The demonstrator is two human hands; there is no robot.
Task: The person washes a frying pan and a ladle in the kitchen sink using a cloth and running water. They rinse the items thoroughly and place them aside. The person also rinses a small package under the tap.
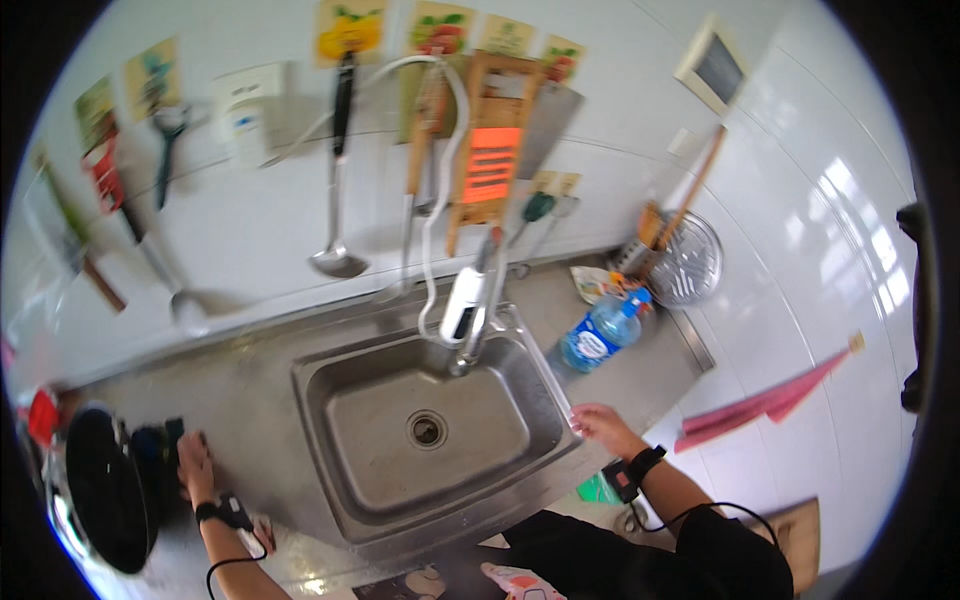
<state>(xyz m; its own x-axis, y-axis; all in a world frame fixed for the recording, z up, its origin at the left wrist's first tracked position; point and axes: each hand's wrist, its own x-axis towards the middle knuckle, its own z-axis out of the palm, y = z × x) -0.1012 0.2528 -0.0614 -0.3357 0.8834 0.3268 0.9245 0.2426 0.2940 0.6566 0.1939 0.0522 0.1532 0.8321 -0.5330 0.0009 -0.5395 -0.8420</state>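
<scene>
A stainless steel sink (pixel 375 457) with a drain lies before me. Over its back edge stands a faucet (pixel 465 352) with a white body. My left hand (pixel 196 459) is on the counter left of the sink, against a dark object beside a black pan (pixel 105 487); whether it grips that object is too blurred to tell. My right hand (pixel 600 426) is at the sink's right rim, its fingers slightly bent, with nothing visible in it. Behind it on the counter stands a blue pump bottle (pixel 600 334). Both wrists wear black straps with cables.
Ladles (pixel 340 262), a knife (pixel 67 225), peelers and a wooden grater (pixel 491 165) hang on the tiled wall. A utensil holder (pixel 634 255) and a round metal rack (pixel 686 259) stand at the back right. A pink cloth (pixel 765 405) hangs on the right wall.
</scene>
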